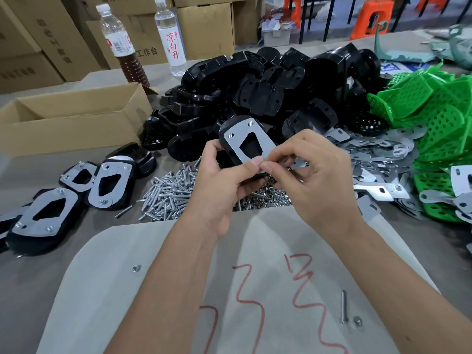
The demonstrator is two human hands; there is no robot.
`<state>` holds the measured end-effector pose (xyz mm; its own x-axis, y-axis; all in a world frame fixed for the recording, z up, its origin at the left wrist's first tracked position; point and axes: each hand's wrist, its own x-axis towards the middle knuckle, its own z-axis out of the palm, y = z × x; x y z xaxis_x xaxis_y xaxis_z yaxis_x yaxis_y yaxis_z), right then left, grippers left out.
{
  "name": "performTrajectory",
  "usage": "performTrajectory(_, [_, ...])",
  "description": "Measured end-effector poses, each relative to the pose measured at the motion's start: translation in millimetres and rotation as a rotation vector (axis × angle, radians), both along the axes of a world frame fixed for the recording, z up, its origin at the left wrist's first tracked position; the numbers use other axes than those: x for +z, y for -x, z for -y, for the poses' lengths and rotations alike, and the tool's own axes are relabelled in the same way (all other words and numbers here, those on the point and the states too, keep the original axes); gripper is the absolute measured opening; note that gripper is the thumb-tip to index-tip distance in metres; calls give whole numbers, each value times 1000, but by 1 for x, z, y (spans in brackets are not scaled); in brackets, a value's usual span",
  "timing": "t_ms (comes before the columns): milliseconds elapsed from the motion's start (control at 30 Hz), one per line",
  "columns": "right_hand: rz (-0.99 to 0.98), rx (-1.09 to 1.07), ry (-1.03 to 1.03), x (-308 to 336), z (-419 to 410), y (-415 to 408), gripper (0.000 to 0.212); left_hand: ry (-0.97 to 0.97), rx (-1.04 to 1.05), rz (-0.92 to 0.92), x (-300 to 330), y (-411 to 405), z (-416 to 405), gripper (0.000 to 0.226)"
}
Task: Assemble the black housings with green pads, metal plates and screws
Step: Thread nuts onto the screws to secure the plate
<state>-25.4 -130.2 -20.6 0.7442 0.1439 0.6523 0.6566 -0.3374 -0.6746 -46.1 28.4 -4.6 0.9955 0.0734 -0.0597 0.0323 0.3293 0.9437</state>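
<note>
Loose screw (pixel 344 306) left spare; housing (pixel 231 146) gripped by left hand (pixel 219 180), plate (pixel 249 141) edge pinched by right hand (pixel 310 175) for alignment.

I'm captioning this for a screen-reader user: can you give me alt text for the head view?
A person's left hand holds a black housing topped with a metal plate while the right hand pinches its near edge. Behind lie piles of screws, black housings and green pads.

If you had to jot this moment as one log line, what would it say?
left hand: grips black housing | right hand: pinches at metal plate near edge | stage: fitting plate | screws: piled below
</note>
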Motion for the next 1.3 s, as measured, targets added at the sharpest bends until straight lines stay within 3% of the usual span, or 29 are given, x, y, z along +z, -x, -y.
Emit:
performTrajectory(267, [-36,-24,-28,-1,1,0,12,19,-24,-24,-2,-1,0,36])
performTrajectory(467, [-21,-36,-13,-1,1,0,2,27,-12,-43,-2,-1,0,37])
performTrajectory(633, [25,-70,13,-1,0,0,10,13,-3,-34,-2,-1,1,38])
performTrajectory(833, [0,19,4,1,1,1,3,3,3,-31,-2,0,3,38])
performTrajectory(1067, [-74,111,28,1,3,1,18,49,37,-53,-1,-1,0,38])
performTrajectory(1300, [-67,18,28,-2,3,0,8,49,73,-73,1,-2,1,38])
